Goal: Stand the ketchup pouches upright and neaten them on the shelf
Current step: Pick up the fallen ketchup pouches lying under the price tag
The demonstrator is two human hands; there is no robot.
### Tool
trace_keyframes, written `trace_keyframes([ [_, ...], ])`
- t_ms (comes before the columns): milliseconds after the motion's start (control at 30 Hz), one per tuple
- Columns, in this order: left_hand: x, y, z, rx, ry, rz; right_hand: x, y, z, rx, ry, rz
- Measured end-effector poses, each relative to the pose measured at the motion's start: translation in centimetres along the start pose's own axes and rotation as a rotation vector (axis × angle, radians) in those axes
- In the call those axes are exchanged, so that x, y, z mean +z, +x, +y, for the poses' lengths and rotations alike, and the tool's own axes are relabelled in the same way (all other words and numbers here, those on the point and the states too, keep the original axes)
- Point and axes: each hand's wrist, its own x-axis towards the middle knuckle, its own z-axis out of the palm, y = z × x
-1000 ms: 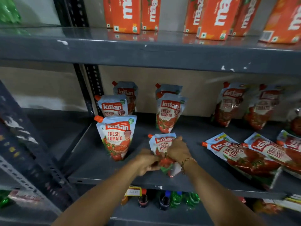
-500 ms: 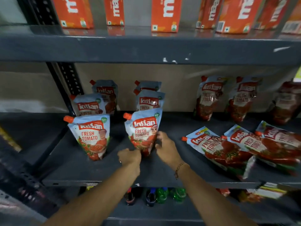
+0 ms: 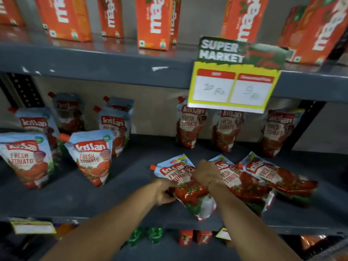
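I am looking at a grey metal shelf, its paint dull and chipped along the upper shelf's edge. On the board above it stand orange juice cartons, tall boxes with white lettering that looks like "maaza". From that upper edge, at about one o'clock, hangs a yellow price card headed "SUPER MARKET", with two white boxes where I read roughly "10 Rs" and "9 Rs". All the glossy, soft ketchup pouches read "Kissan FRESH TOMATO", with orange spout caps at a top corner. At nine o'clock a group of standing pouches is upright in rows; at twelve to two o'clock three back pouches lean on the rear wall. Three more lie flat and overlapping at three o'clock, the flat pouches well forward on the board. My left hand has its fingers curled around the lower left edge of the nearest pouch, which lies at centre. My right hand, with a thin bracelet at the wrist, presses down on that pouch's upper right side, fingers bent over it.
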Motion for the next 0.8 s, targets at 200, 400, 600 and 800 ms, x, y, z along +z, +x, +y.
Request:
trace_keyframes([
  [200, 0.3, -0.1, 1.6, 0.47, 0.054, 0.333, -1.8, -1.1, 1.0, -0.27, 0.203, 0.307],
  [400, -0.6, -0.8, 3.3, 0.842, 0.197, 0.539, -0.1, -1.2, 1.0, -0.403, 0.476, 0.456],
  [600, 1.9, 3.3, -0.8, 0.45, -0.201, 0.935, 2.5, -0.1, 2.2, -0.488, 0.501, 0.295],
  [800, 10.7, 5.3, -1.8, 0.178, -0.257, 0.371, -0.3, 3.0, 7.8, -0.302, 0.006, 0.3],
])
